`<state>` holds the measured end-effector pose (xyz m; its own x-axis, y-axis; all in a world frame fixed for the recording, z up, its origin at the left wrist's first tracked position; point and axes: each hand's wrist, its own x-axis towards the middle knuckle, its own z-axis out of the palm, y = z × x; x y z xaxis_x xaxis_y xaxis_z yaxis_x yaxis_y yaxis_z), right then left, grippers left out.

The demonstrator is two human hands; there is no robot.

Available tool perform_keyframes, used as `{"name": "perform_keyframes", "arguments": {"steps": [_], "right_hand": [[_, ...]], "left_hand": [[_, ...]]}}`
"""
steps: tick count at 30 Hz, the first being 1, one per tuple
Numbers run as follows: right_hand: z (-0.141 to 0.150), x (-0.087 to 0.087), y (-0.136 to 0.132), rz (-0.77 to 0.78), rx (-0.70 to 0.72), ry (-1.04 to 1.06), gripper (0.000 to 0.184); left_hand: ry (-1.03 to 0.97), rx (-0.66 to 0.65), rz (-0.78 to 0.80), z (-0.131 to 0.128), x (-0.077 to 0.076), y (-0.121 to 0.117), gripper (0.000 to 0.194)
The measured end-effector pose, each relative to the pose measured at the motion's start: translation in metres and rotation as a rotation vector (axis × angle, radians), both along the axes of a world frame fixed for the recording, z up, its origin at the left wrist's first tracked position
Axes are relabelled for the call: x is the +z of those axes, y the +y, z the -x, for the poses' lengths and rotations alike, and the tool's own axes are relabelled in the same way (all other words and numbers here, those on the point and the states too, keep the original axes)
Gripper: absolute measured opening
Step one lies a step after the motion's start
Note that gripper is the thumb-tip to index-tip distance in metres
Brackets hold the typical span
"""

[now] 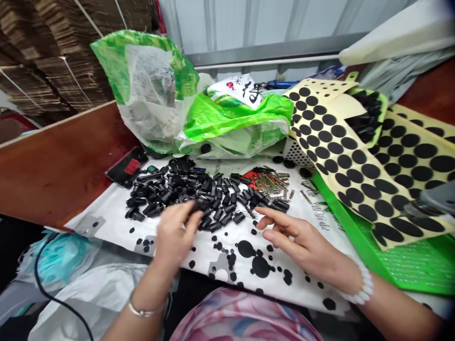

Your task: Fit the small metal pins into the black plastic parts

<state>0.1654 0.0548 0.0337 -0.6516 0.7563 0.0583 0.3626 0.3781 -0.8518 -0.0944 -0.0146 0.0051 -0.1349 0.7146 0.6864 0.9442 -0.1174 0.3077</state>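
Note:
A heap of small black plastic parts point(185, 189) lies on a white sheet printed with black spots point(234, 251). My left hand point(174, 234) reaches into the heap's near edge, its fingers pinched on one small black part point(196, 207). My right hand point(298, 239) hovers just right of the heap with fingers stretched out and nothing in it. A small pile of metal keys point(275, 183) lies just beyond its fingertips, by the heap's right end.
Cream sheets of round black stickers point(341, 156) lean over green trays point(408, 265) on the right. Green and clear plastic bags point(213, 118) stand behind the heap. A dark phone point(127, 169) lies at the left, stacked cardboard point(53, 57) beyond the brown table point(53, 166).

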Motion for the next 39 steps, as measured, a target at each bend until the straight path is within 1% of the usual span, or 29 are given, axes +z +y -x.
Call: {"name": "perform_keyframes", "arguments": {"steps": [2,3,4,5,7,9,11,14,16,19,21,23,26,28,31,35,37,39], "right_hand": [[-0.005,0.002,0.0,-0.012,-0.02,-0.019,0.043],[-0.007,0.002,0.0,-0.015,-0.022,-0.025,0.043],[-0.008,0.002,0.0,-0.018,-0.021,-0.026,0.042],[-0.01,0.001,0.0,-0.02,-0.02,-0.026,0.041],[-0.013,-0.003,0.002,-0.026,-0.027,-0.033,0.041],[-0.018,-0.005,0.005,-0.048,-0.051,-0.049,0.042],[-0.024,-0.006,0.01,-0.11,-0.083,-0.082,0.042],[-0.031,-0.001,0.019,-0.255,-0.123,-0.167,0.038],[-0.034,0.003,0.027,-0.332,-0.146,-0.236,0.034],[-0.035,0.009,0.039,-0.398,-0.175,-0.35,0.029],[-0.033,0.011,0.045,-0.437,-0.19,-0.438,0.027],[-0.029,0.013,0.047,-0.479,-0.19,-0.528,0.024],[-0.021,0.015,0.046,-0.508,-0.149,-0.615,0.018],[-0.018,0.016,0.047,-0.513,-0.135,-0.641,0.015],[-0.02,0.019,0.054,-0.52,-0.192,-0.689,0.016],[-0.033,0.023,0.068,-0.534,-0.284,-0.73,0.018],[-0.038,0.024,0.068,-0.536,-0.294,-0.744,0.018],[-0.037,0.022,0.061,-0.534,-0.271,-0.752,0.019]], "left_hand": [[0.004,0.125,-0.028,0.04,0.005,0.003,0.026],[0.016,0.196,-0.035,0.057,0.008,0.005,0.028],[0.026,0.236,-0.032,0.071,0.01,0.009,0.03],[0.02,0.257,-0.043,0.081,0.012,0.013,0.033],[0.06,0.345,-0.087,0.088,0.013,0.021,0.038],[0.096,0.34,-0.126,0.079,0.011,0.026,0.038],[0.096,0.253,-0.152,0.06,0.007,0.027,0.035],[0.058,0.109,-0.159,0.024,0.0,0.026,0.032],[0.059,0.013,-0.122,0.001,-0.003,0.027,0.03],[0.107,-0.138,-0.047,-0.03,-0.004,0.031,0.024],[0.151,-0.218,0.0,-0.046,-0.004,0.035,0.021],[0.194,-0.272,0.053,-0.057,-0.005,0.038,0.02],[0.246,-0.302,0.104,-0.064,-0.008,0.041,0.02],[0.274,-0.292,0.112,-0.064,-0.01,0.041,0.021],[0.32,-0.259,0.132,-0.061,-0.014,0.042,0.022],[0.352,-0.245,0.16,-0.059,-0.02,0.042,0.02],[0.339,-0.248,0.154,-0.058,-0.021,0.043,0.019],[0.319,-0.26,0.145,-0.057,-0.021,0.043,0.019]]}}
